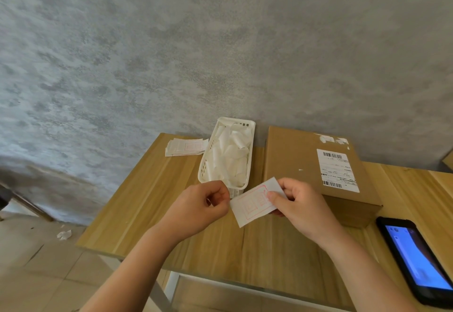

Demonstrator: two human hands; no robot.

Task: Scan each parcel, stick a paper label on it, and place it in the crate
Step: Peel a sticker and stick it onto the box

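basket (226, 154) left of parcel (316, 171) | phone (416, 260) right, nearer

The right hand (301, 203) covers the paper label's (255, 203) right end; its red print is too faint to read. Right of that hand, the phone (416, 260) runs past the edge, possibly a scanner.

You see a smooth wood-grain surface (152, 201), a matt brown cardboard parcel (294, 159), a thin paper label (250, 207), a perforated white plastic basket (208, 162), a glossy phone screen (416, 257) and a rough mottled wall (171, 54).
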